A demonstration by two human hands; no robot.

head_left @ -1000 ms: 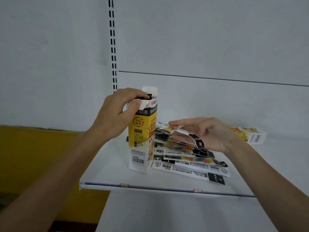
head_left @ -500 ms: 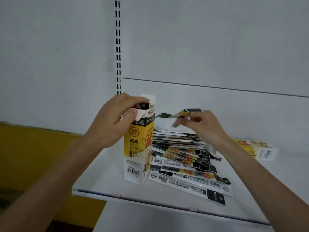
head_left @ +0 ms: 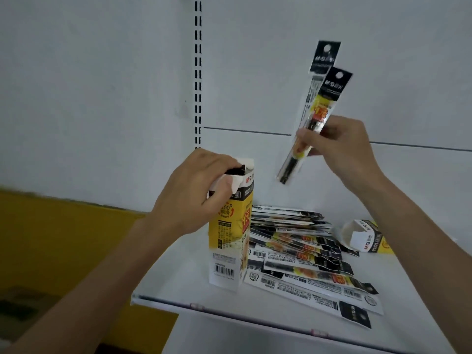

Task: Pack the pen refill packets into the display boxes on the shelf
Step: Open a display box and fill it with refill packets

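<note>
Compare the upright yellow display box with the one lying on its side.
The upright yellow-and-white cardboard display box stands on end; the lying box rests on its side. The left hand grips the upright box's top; no hand touches the lying box. Both are open, with matching print.

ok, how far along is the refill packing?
Early. Done: one display box stands upright on the shelf, top open; its contents aren't visible. In hand: left hand grips the box top, right hand holds two packets raised to its right. Left: a large pile of packets on the shelf, plus a second box lying on its side.
</note>
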